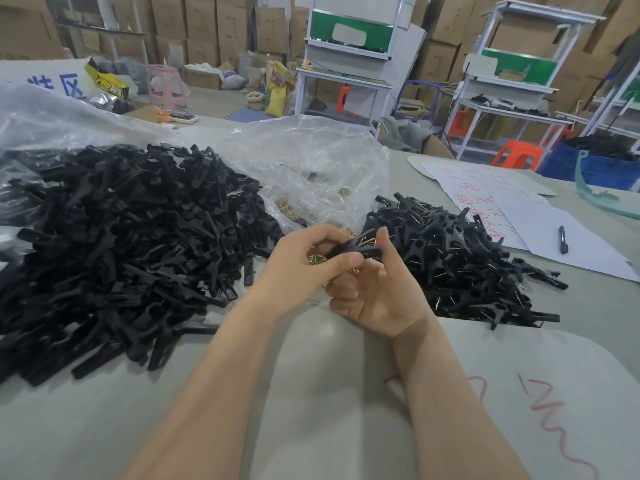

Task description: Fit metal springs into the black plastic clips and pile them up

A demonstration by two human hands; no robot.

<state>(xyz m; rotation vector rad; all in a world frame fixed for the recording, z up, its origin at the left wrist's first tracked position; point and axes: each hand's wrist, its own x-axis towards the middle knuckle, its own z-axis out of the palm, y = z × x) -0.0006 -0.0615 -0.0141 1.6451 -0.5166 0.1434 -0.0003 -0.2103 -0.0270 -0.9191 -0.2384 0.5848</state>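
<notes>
Roughly midway at best, judging by the two heaps.

In work: one clip [349, 250], held above the counter [311, 393] between both hands. Your left grip [304, 268] pinches it with thumb and curled fingers. Your right grip [374, 299] holds its other end, forefinger raised against it. A glint of metal shows at its middle; I cannot tell whether the spring is seated.

Done: the finished pile [460, 258] to your right, wire ends showing.

Left: the much larger heap of bare black pieces [121, 237] to your left.

Supply: springs [294, 209] lie in the plastic bag [311, 161] just beyond your hands.

Around: paper sheets [540, 233] and a pen [563, 239] lie near the finished pile.

Obstacles: the way to the pile looks free, but the bag's loose film crowds the springs.
</notes>
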